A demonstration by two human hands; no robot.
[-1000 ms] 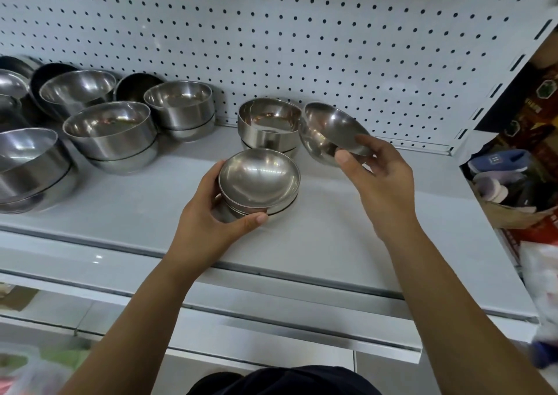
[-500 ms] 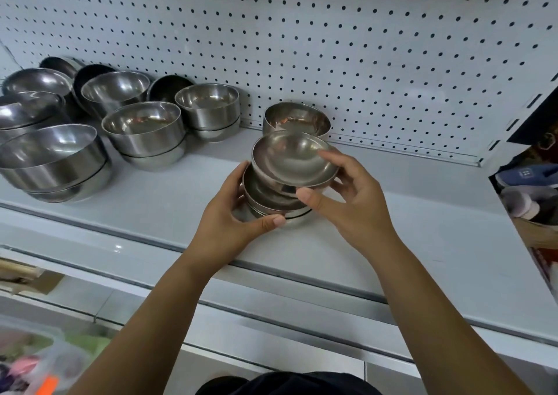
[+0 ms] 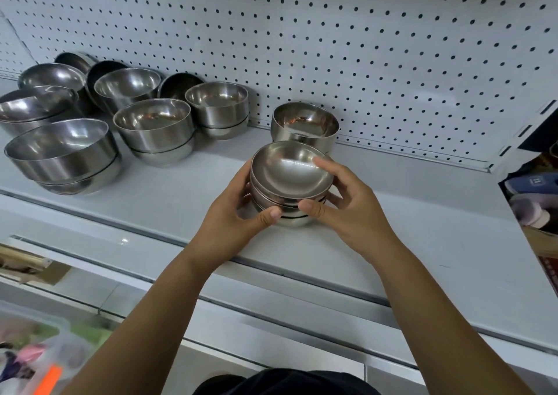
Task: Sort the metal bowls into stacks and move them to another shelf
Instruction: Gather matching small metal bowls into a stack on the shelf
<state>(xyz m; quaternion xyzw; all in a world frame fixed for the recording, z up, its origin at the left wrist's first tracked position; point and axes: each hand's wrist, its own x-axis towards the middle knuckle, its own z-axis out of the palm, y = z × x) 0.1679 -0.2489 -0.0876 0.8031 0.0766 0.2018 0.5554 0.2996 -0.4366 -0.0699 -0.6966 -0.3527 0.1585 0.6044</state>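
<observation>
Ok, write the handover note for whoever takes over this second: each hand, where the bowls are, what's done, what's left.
Left hand: grips the small stack of shallow bowls from its left side.
Right hand: grips the same stack from the right, forefinger on the rim of the top bowl.
Where: small stack near the front of the shelf; a deep-bowl pile right behind it; bigger bowl stacks to the left.
Done: top bowl nested in the small stack.
Left: every stack is still on this shelf; carry them to the other one, probably this stack first.
</observation>
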